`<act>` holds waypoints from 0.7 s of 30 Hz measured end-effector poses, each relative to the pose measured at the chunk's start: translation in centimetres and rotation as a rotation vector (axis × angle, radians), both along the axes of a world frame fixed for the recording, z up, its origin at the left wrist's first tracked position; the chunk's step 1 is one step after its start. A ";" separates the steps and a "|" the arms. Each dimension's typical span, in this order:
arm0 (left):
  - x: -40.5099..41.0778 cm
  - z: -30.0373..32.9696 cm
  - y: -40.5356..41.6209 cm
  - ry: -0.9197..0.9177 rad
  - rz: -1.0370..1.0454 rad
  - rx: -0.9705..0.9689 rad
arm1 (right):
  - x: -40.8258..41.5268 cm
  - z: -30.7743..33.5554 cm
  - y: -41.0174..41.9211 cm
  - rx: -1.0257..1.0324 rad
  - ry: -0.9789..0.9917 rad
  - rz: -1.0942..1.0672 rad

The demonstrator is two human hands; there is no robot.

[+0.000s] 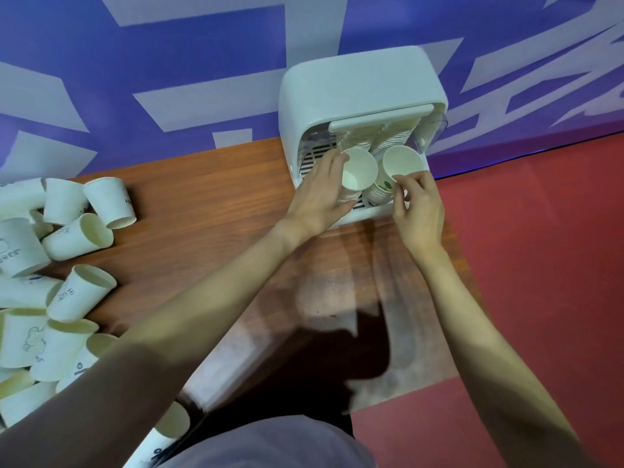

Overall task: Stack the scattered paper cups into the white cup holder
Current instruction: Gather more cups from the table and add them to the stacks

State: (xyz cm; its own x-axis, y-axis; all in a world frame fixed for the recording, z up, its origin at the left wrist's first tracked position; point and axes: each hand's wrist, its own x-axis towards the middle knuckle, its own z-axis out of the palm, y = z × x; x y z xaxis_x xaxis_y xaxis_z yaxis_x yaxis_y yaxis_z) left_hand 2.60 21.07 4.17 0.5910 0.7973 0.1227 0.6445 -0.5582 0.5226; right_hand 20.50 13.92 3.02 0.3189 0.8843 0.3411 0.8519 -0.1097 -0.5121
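The white cup holder (358,82) stands at the table's far right edge with its front flap raised. Two stacks of paper cups lean out of it, mouths toward me. My left hand (320,194) wraps the left stack (358,170) from its left side. My right hand (418,204) pinches the lower rim of the right stack (401,162) with its fingertips. Several loose white paper cups (64,258) lie scattered in a heap at the table's left side, some printed with drawings.
The wooden table (209,204) runs from the heap to the holder, with a shiny worn patch near me. Red floor (540,265) lies to the right. A purple and white patterned wall (169,79) rises behind the table.
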 end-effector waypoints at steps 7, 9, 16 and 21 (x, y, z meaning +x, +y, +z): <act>-1.2 -1.9 -0.4 0.099 -0.111 0.124 | -0.1 -0.7 0.5 -0.083 -0.018 0.025; -1.3 -2.4 -0.3 0.159 -0.124 0.072 | -0.2 -0.9 0.7 -0.123 -0.010 0.021; -1.7 -3.4 0.1 0.266 -0.168 0.039 | -0.4 -1.2 0.9 -0.177 -0.005 -0.009; -3.3 -2.3 -0.8 0.216 -0.136 0.063 | -1.8 -0.7 0.2 -0.126 -0.040 -0.007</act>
